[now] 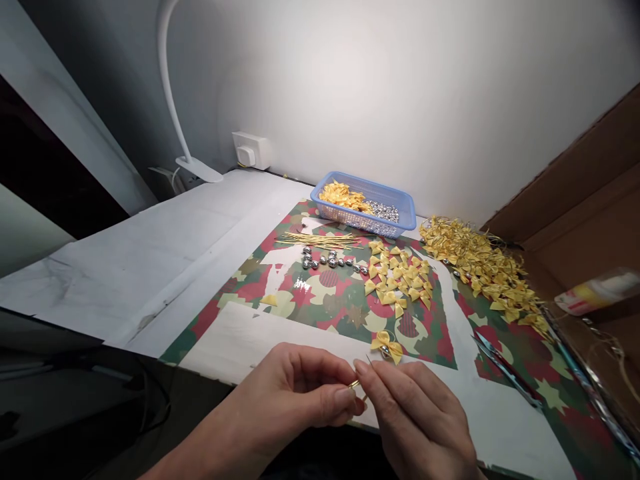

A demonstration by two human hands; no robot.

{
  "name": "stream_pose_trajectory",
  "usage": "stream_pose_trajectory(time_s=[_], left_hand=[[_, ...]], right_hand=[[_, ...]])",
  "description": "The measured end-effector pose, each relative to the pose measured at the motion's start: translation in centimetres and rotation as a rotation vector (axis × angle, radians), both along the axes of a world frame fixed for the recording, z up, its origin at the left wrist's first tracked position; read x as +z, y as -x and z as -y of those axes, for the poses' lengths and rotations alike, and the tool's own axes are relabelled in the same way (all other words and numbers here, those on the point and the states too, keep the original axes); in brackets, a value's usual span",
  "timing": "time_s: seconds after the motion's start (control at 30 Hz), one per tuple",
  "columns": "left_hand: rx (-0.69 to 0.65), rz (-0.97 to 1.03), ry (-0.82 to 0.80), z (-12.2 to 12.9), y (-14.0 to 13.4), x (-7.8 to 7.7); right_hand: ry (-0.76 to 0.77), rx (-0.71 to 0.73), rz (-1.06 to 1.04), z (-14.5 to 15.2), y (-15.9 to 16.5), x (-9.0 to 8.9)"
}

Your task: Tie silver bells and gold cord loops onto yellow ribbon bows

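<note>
My left hand [320, 393] and my right hand [415, 407] meet at the front edge of the table. Both are closed in a pinch on a thin gold twist tie [355, 384], which is bent between the fingertips; part of it is hidden by them. Just beyond my right fingers lies a yellow ribbon bow [393, 348] with a silver bell [385, 351] at its middle. Farther back are loose yellow bows [400, 275], a scattered row of silver bells [333, 260] and a bundle of straight gold ties [323, 240].
A blue basket [407, 223] with bows and bells stands against the wall. To its right spreads a heap of tied bows [475, 260]. Tweezers or scissors [507, 370] lie at the right, near a bottle [597, 291]. A white lamp [200, 170] is clamped at the back left.
</note>
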State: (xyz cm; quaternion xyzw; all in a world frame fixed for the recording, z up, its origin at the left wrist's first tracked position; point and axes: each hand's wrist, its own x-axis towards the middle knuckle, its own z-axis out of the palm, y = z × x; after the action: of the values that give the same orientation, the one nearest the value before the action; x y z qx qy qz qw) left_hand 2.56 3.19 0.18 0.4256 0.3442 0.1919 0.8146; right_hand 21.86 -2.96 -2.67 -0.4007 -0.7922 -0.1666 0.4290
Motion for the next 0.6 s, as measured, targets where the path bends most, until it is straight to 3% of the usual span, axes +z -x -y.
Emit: stream_pose_trajectory(time_s=[0.6], left_hand=[[0.032, 0.012, 0.043, 0.0, -0.13, -0.11]], right_hand=[[-0.023, -0.044, 0.063, -0.02, -0.05, 0.06]])
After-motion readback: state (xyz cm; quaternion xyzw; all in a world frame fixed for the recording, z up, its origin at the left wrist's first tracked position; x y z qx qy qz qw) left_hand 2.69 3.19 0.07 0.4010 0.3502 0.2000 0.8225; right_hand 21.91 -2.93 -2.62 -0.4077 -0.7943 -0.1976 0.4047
